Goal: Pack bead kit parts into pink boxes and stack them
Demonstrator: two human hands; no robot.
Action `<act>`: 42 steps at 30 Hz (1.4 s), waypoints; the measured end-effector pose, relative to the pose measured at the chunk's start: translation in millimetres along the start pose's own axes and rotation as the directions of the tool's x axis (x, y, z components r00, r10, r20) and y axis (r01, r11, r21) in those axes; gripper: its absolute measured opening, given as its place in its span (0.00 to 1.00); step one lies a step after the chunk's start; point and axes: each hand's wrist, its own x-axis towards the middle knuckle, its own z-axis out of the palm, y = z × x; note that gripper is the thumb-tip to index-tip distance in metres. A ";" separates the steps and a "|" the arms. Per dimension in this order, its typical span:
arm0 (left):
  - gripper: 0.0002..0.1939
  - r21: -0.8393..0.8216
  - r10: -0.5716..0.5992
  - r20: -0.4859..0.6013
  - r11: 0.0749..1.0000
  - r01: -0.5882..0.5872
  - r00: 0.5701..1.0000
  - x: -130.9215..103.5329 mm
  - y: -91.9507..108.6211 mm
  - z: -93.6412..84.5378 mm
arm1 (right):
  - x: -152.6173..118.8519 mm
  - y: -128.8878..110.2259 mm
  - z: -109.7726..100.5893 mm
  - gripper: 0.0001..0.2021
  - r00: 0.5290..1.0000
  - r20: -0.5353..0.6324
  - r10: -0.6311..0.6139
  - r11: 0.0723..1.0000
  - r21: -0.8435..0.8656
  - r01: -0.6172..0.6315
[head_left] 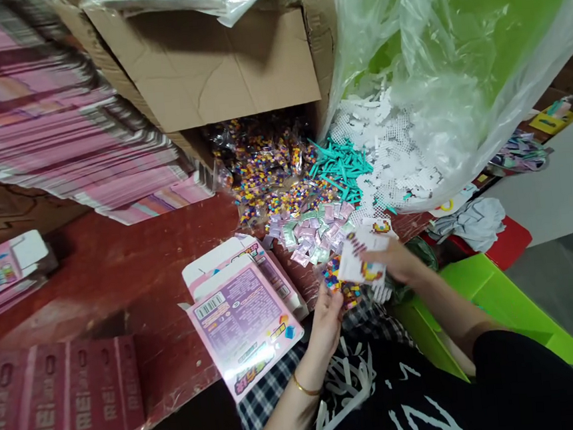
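Near my lap, my left hand is closed on a clear bag of colourful beads. My right hand grips a white printed card that overlaps the top of that bag; its fingertips are partly blurred. Just beyond both hands lies a heap of small pastel packets. To the left of my left hand, an unfolded pink and purple box rests at the table edge, over a second similar box.
An opened carton spills bagged beads onto the red table. Teal pen-like sticks and white perforated pieces lie beside it. Flat pink boxes are stacked left. A green bin stands right.
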 end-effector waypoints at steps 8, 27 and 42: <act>0.25 0.077 0.002 -0.151 0.997 0.010 0.989 -5.4 15.7 6.1 | 113.2 2.2 23.1 0.18 0.880 -0.270 -0.392 0.867 -0.427 0.256; 0.31 -0.029 0.126 -0.305 0.990 -0.141 0.944 -12.8 55.1 3.3 | 18.7 -12.2 50.0 0.28 0.243 0.753 -0.611 -0.084 -0.367 0.926; 0.45 0.527 0.476 -0.082 0.766 -0.368 0.875 -43.9 96.8 -48.0 | 61.3 -49.9 141.0 0.34 0.682 0.694 -0.229 0.865 -0.176 0.469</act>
